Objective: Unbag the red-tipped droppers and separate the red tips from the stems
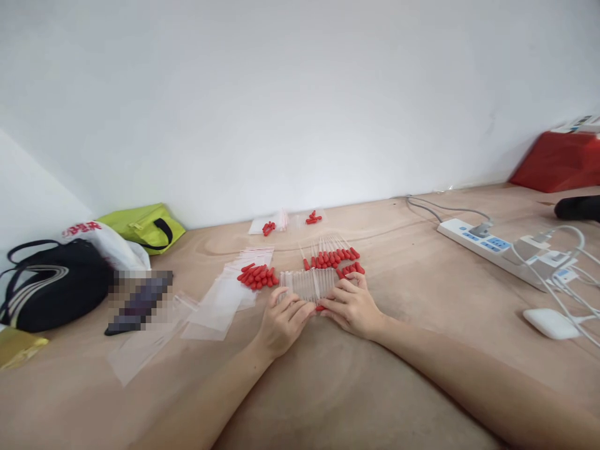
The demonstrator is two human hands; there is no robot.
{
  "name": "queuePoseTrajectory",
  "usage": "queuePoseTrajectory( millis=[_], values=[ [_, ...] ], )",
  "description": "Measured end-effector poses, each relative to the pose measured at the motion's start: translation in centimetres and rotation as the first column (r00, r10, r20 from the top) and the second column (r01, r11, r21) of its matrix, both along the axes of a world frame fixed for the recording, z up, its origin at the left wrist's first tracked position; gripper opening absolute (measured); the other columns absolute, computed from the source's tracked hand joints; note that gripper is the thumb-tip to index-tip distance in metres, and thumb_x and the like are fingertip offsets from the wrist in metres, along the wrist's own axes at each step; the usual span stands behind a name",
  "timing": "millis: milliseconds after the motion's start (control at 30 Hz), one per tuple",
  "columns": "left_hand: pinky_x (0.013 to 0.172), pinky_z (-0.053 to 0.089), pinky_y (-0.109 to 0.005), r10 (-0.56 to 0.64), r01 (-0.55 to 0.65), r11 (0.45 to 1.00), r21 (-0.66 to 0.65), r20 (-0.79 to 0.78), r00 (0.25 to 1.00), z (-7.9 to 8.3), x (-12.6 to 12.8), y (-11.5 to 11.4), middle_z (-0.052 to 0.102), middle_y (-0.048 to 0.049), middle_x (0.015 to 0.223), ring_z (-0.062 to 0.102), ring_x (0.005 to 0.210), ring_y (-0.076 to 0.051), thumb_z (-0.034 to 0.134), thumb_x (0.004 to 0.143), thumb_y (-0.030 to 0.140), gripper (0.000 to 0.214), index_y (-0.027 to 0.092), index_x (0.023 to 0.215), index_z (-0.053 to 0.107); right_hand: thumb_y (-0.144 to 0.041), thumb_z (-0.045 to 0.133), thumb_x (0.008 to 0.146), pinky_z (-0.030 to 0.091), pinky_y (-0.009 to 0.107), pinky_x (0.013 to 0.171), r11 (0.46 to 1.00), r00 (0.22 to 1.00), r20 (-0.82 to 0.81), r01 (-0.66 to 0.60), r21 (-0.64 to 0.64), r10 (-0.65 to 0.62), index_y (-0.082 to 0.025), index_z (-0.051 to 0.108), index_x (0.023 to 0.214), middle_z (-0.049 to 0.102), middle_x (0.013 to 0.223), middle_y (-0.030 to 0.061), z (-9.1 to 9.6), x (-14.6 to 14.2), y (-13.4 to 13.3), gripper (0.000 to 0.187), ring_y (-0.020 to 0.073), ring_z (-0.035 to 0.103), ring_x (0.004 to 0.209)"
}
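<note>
My left hand and my right hand meet at the middle of a tan table, fingers curled together on a small dropper with a red bulb whose tip shows between them. Just beyond the fingers lies a row of clear glass dropper tubes. A pile of loose red rubber bulbs sits to the left of the tubes. Assembled droppers with red bulbs lie behind them. A stack of small clear zip bags lies left of my left hand.
At the left stand a black bag, a white plastic bag and a green pouch. Two filled bags lie near the wall. A white power strip with chargers and cables, and a red box, are at the right.
</note>
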State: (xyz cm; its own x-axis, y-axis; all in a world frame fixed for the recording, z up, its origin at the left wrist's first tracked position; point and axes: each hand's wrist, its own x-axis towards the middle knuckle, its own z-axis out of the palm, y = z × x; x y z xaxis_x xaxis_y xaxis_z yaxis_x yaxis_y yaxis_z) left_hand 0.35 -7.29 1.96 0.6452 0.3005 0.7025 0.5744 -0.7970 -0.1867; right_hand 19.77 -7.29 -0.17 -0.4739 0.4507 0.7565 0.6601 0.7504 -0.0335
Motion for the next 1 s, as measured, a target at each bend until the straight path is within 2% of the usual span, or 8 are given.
queuePoseTrajectory(
  millis=[167,433,833,933,1000],
  values=[
    [0.084,0.034,-0.037,0.081,-0.081,0.997,-0.002,-0.002,0.997,0.2,-0.3,0.1,0.064,0.0030,0.067,0.053,0.067,-0.013,0.052,0.081,0.018,0.010,0.021,0.087,0.060,-0.030,0.053,0.082,0.024,0.037,0.082,0.999,0.999,-0.037,0.028,0.022,-0.027,-0.022,0.064,0.079,0.059,0.063,-0.0021,0.1,0.4,0.1,0.014,0.0117,0.044,0.068],
    [0.079,0.032,-0.037,0.049,-0.049,0.999,-0.016,0.002,0.999,0.1,-0.8,-0.3,0.059,0.0041,0.057,0.049,0.060,-0.012,0.048,0.083,0.017,0.016,0.021,0.073,0.060,-0.031,0.056,0.080,0.022,0.039,0.086,0.998,0.997,-0.065,-0.036,0.044,0.039,-0.024,0.064,0.077,0.058,0.057,-0.0043,0.0,0.7,-0.2,0.012,0.0113,0.045,0.068],
    [0.078,0.033,-0.037,0.027,-0.025,0.999,-0.047,0.042,0.999,0.2,-1.1,-0.6,0.059,0.0042,0.056,0.049,0.060,-0.011,0.047,0.083,0.016,0.017,0.020,0.071,0.059,-0.025,0.052,0.081,0.018,0.042,0.092,0.998,0.997,-0.028,-0.067,0.013,0.067,-0.024,0.063,0.077,0.062,0.063,-0.0053,0.0,1.4,-0.8,0.012,0.0112,0.050,0.071],
    [0.073,0.037,-0.033,0.085,-0.080,0.995,-0.068,0.086,0.993,0.3,-2.4,-0.4,0.059,0.0025,0.059,0.051,0.060,-0.011,0.048,0.081,0.014,0.015,0.019,0.072,0.059,-0.023,0.048,0.082,0.019,0.041,0.092,0.999,0.996,-0.090,0.014,-0.038,-0.018,-0.022,0.062,0.075,0.063,0.069,-0.0033,0.3,2.6,-0.6,0.016,0.0112,0.053,0.073],
    [0.067,0.041,-0.028,0.149,-0.135,0.984,-0.113,0.127,0.981,0.3,-3.3,-0.3,0.058,0.0003,0.064,0.053,0.063,-0.011,0.048,0.082,0.013,0.013,0.018,0.080,0.060,-0.023,0.047,0.084,0.021,0.038,0.090,0.992,0.983,-0.153,0.088,-0.088,-0.101,-0.022,0.063,0.078,0.064,0.073,-0.0019,0.5,3.3,-0.3,0.017,0.0107,0.054,0.072]
  ],
)
